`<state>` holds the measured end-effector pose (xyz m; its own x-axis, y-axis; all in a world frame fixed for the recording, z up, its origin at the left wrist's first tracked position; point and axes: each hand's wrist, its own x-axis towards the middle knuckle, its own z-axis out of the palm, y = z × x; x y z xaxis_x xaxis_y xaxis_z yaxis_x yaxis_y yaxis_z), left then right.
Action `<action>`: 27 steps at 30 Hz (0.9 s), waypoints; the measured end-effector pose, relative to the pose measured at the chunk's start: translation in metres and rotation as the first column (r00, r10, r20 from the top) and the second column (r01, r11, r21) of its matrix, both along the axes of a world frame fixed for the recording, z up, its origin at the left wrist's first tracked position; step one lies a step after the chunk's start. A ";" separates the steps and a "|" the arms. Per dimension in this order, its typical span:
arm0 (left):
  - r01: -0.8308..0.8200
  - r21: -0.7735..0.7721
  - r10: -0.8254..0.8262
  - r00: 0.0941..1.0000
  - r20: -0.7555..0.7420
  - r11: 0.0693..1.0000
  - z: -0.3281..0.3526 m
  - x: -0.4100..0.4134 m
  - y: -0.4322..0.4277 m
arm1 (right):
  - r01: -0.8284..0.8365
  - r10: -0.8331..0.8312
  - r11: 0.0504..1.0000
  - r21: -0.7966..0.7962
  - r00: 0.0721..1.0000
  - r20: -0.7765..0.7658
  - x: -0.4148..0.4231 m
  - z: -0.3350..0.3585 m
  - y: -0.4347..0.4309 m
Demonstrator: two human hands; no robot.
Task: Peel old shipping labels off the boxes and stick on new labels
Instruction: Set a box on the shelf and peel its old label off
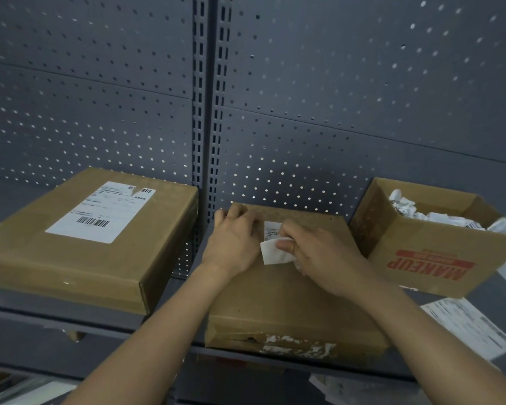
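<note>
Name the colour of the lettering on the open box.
Red lettering, best in the head view.

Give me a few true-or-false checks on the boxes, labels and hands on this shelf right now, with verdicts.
1. The right hand pinches a white label piece on the middle box. True.
2. The left box has had its label stripped off. False: a white barcode label lies flat on its top.
3. The left hand rests on the middle box. True.
4. The open box at right is empty. False: it holds crumpled white scraps.
5. The printed sheet lies on the left box. False: it lies on the shelf, in front of the open box.
</note>
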<state>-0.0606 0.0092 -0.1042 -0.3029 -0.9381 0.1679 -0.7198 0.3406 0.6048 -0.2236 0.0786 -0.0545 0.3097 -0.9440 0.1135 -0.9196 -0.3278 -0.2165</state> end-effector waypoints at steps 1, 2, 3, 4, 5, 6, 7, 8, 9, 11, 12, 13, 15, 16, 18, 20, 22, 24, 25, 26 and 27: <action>0.010 -0.004 -0.010 1.000 -0.029 1.000 -0.001 0.002 -0.002 | 0.015 -0.014 1.000 -0.012 1.000 0.028 -0.002 0.000 -0.001; 0.023 -0.003 -0.023 0.999 -0.047 1.000 -0.001 0.005 -0.003 | 0.033 -0.032 0.999 -0.017 0.997 0.065 -0.004 0.000 -0.002; 0.042 -0.001 -0.042 0.998 -0.052 0.999 0.000 0.007 -0.004 | 0.053 -0.051 0.999 -0.008 0.991 0.121 -0.004 0.000 -0.002; 0.058 0.006 -0.058 0.997 -0.045 0.998 0.002 0.010 -0.003 | 0.067 -0.069 0.998 0.014 0.980 0.188 -0.005 0.000 -0.002; 0.068 0.008 -0.068 0.997 -0.039 0.998 0.003 0.011 -0.001 | 0.079 -0.086 0.996 0.041 0.966 0.242 -0.005 0.000 -0.002; 0.072 0.007 -0.071 0.997 -0.039 0.997 0.003 0.012 0.001 | 0.083 -0.095 0.995 0.055 0.958 0.271 -0.004 0.000 -0.002; 0.071 0.002 -0.071 0.996 -0.048 0.997 0.003 0.012 0.004 | 0.086 -0.098 0.995 0.054 0.956 0.278 -0.004 0.000 -0.001; 0.065 0.002 -0.065 0.996 -0.054 0.998 0.002 0.011 0.006 | 0.088 -0.100 0.995 0.054 0.955 0.279 -0.004 0.000 -0.001; 0.058 0.003 -0.058 0.997 -0.054 0.998 0.000 0.009 0.006 | 0.092 -0.104 0.994 0.054 0.953 0.286 -0.004 0.000 -0.001; 0.041 0.019 -0.040 0.999 -0.035 0.999 -0.004 0.006 0.005 | 0.099 -0.114 0.993 0.064 0.942 0.316 -0.004 0.000 -0.001; 0.033 0.026 -0.032 0.999 -0.024 0.999 -0.006 0.006 0.004 | 0.102 -0.119 0.992 0.069 0.935 0.335 -0.004 0.000 -0.001; 0.026 0.026 -0.026 1.000 -0.015 0.999 -0.007 0.005 0.004 | 0.107 -0.125 0.992 0.072 0.928 0.352 -0.004 0.000 -0.002; 0.014 0.032 -0.014 1.000 -0.005 0.999 -0.006 0.005 0.005 | 0.117 -0.138 0.990 0.078 0.922 0.362 -0.003 0.001 -0.002; 0.008 0.035 -0.008 1.000 -0.001 0.999 -0.006 0.005 0.006 | 0.120 -0.140 0.990 0.079 0.924 0.356 -0.002 0.002 -0.002; 0.000 0.037 -0.001 1.000 0.015 0.999 -0.007 0.005 0.007 | 0.120 -0.136 0.990 0.069 0.936 0.323 -0.002 0.003 -0.003; -0.001 0.040 -0.001 1.000 0.029 0.999 -0.007 0.005 0.006 | 0.125 -0.135 0.991 0.053 0.952 0.275 0.000 0.004 -0.005; 0.003 0.034 -0.004 0.999 0.039 0.999 -0.007 0.005 0.005 | 0.142 -0.140 0.990 0.008 0.968 0.209 0.000 0.003 -0.008; 0.004 0.022 -0.005 0.999 0.042 1.000 -0.008 0.005 0.004 | 0.176 -0.169 0.984 -0.006 0.956 0.238 -0.002 0.001 -0.011; 0.002 0.018 -0.003 0.999 0.042 1.000 -0.008 0.004 0.004 | 0.198 -0.196 0.980 0.028 0.919 0.342 -0.002 0.000 -0.012; 0.000 0.018 -0.001 0.999 0.041 1.000 -0.008 0.004 0.004 | 0.223 -0.240 0.970 0.094 0.850 0.468 -0.003 -0.001 -0.013; -0.002 0.018 0.001 0.999 0.040 1.000 -0.008 0.004 0.005 | 0.237 -0.280 0.960 0.150 0.775 0.566 -0.003 -0.002 -0.014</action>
